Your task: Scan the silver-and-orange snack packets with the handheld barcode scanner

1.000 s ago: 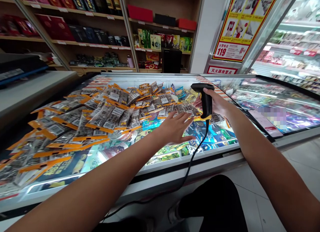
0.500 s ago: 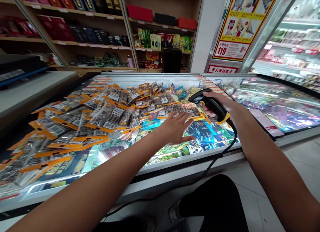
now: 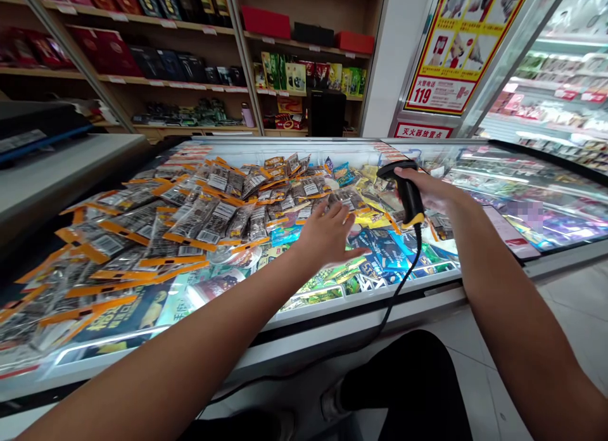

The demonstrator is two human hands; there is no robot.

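Black-and-yellow, the corded barcode scanner (image 3: 409,197) sits in the grip of my right hand (image 3: 430,189), its head pointing left over the freezer lid. My left hand (image 3: 327,235) is open, fingers spread, reaching toward the right end of the pile. Just beyond its fingertips lies a clear snack packet (image 3: 349,199); whether they touch it I cannot tell. Many similar packets (image 3: 216,222) with orange edges and barcode labels are heaped on the glass to the left. Another packet (image 3: 443,225) shows partly below my right wrist.
The glass-topped chest freezer (image 3: 294,314) holds coloured bags under its lid. A phone (image 3: 510,232) lies on the glass at the right. The scanner's cable (image 3: 394,295) hangs over the front edge toward my legs. Stocked shelves (image 3: 175,26) stand behind, and a grey counter (image 3: 71,168) is at the left.
My right hand has drawn the scanner rightward and turned its handle more upright. My left hand has shifted slightly left, its fingers still spread. The packet pile on the left looks the same.
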